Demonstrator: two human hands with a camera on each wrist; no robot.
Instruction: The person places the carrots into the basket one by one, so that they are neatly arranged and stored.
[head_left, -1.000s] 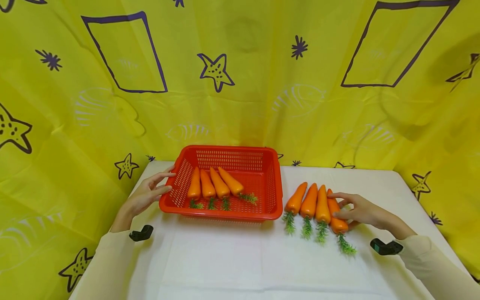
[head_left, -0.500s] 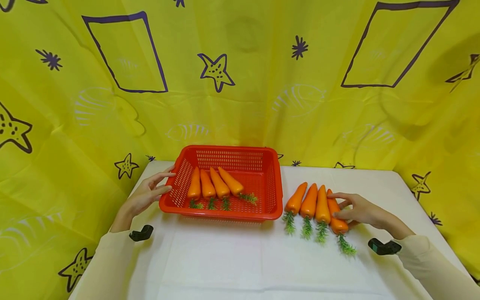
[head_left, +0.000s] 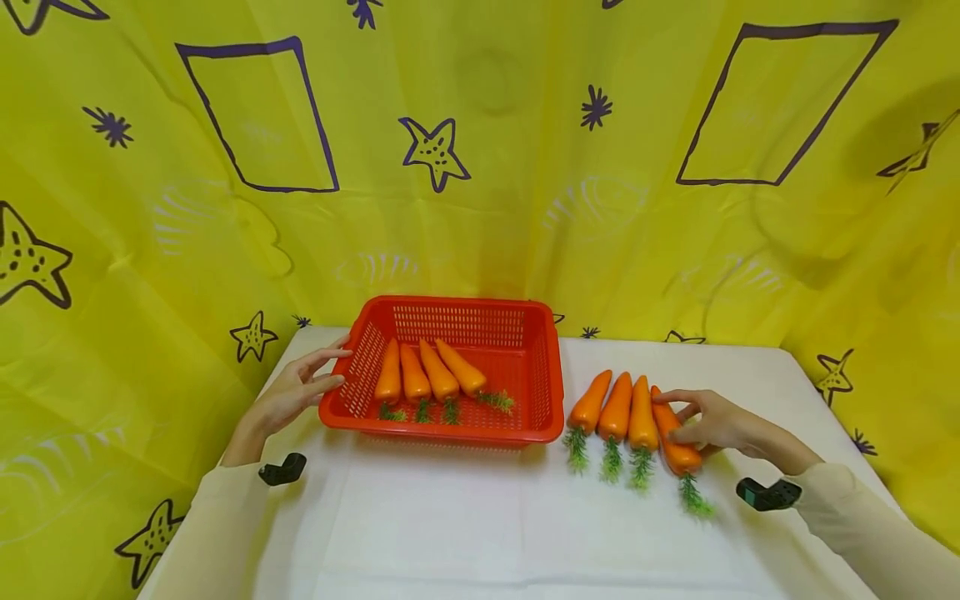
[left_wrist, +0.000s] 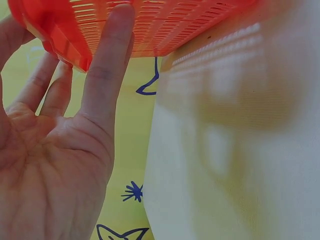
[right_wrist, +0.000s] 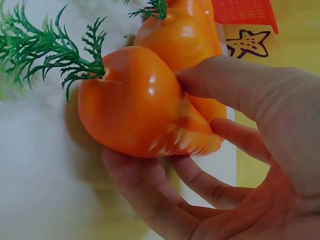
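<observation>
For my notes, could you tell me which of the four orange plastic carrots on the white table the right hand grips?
The rightmost orange plastic carrot; the right hand grips only it.

Left hand (head_left: 292,393) flat with fingers straight; right hand (head_left: 712,423) curled, gripping.

Cream long sleeves (head_left: 862,521), black wrist-worn cameras (head_left: 765,494), bare hands
</observation>
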